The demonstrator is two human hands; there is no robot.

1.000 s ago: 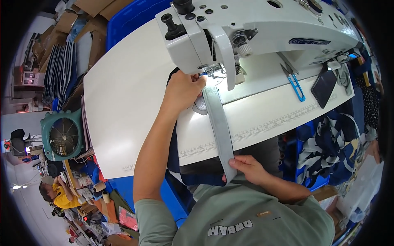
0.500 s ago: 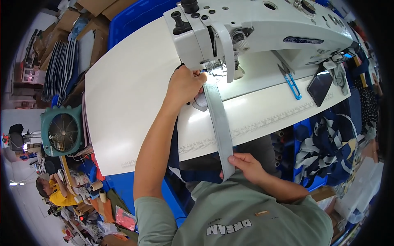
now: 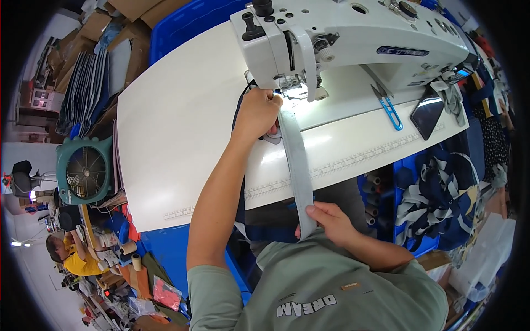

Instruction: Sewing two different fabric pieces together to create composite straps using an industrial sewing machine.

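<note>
A long fabric strip [image 3: 298, 168], grey on the side facing me, runs from the sewing machine [image 3: 353, 47] down over the table's front edge. My left hand [image 3: 258, 113] is closed on its upper end, right beside the lit needle area, which the fingers partly hide. Lower down, near my shirt, my right hand [image 3: 331, 222] pinches the strip with the thumb on top; its other fingers are mostly behind the cloth. A navy stretch [image 3: 270, 234] loops from my right hand back up past my left forearm toward the machine.
Blue-handled thread snips [image 3: 391, 110] and a black phone [image 3: 427, 113] lie on the white table [image 3: 165, 132], right of the strip. A ruler scale [image 3: 359, 166] follows its front edge. Blue bins hold fabric scraps [image 3: 436, 204] at right. A green fan [image 3: 85, 171] stands at left.
The view has shifted slightly. Both hands keep their hold on the strip, my left still by the needle. More of the navy loop now shows beside my left forearm.
</note>
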